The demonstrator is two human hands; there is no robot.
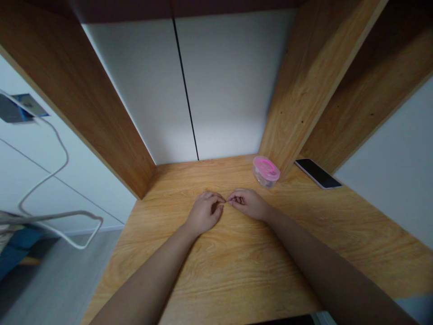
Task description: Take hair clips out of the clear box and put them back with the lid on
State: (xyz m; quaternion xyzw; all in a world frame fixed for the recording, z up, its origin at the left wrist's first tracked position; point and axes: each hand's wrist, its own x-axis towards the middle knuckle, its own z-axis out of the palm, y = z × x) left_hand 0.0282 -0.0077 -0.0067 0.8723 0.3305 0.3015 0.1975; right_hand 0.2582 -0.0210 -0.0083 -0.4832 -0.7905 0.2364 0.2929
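My left hand (204,214) rests on the wooden desktop (216,271), its fingers curved forward and its thumb held apart from them, with a gap between. Just to its right, my right hand (249,204) is closed in a pinch, the fingertips almost meeting those of the left. Whatever the right fingertips hold, if anything, is too small to make out. Beyond the right hand stands a small clear round container (266,171) with a pink lid; neither hand touches it.
A dark-screened phone (318,174) lies at the right, beside an upright wooden panel (297,104). Another wooden panel (91,99) bounds the left side. A white cable (64,158) hangs over at the left. A dark-topped object (291,319) shows at the bottom edge.
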